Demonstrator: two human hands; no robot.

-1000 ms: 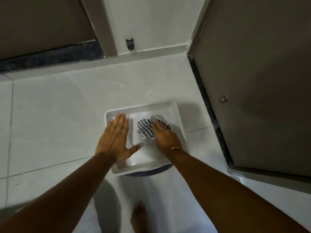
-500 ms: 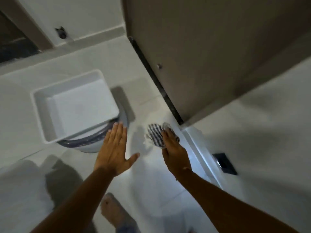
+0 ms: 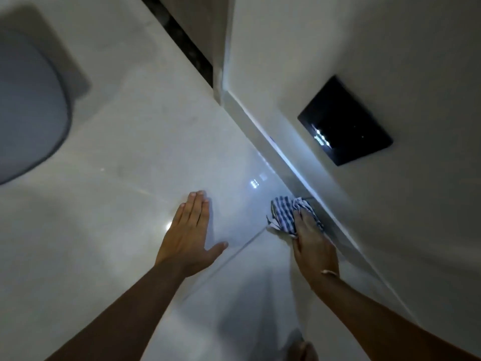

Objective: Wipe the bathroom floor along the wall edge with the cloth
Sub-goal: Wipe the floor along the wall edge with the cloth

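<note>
A blue-and-white checked cloth (image 3: 284, 214) lies bunched on the pale tiled floor (image 3: 145, 142), right against the skirting (image 3: 291, 168) at the foot of the white wall. My right hand (image 3: 313, 243) presses down on the cloth, fingers over its near half. My left hand (image 3: 191, 231) is spread flat, fingers together and thumb out, on or just over the floor to the left of the cloth; it holds nothing.
A black wall plate (image 3: 345, 121) with small lights sits on the wall above the skirting. A grey rounded tub (image 3: 28, 108) stands at the far left. A dark door threshold strip (image 3: 182, 43) runs at top centre. A bare foot (image 3: 303, 350) shows at the bottom.
My right hand lifted the cloth out of the white tray, carried it right and set it down at the skirting. The view swung right; the tray has left the frame.
</note>
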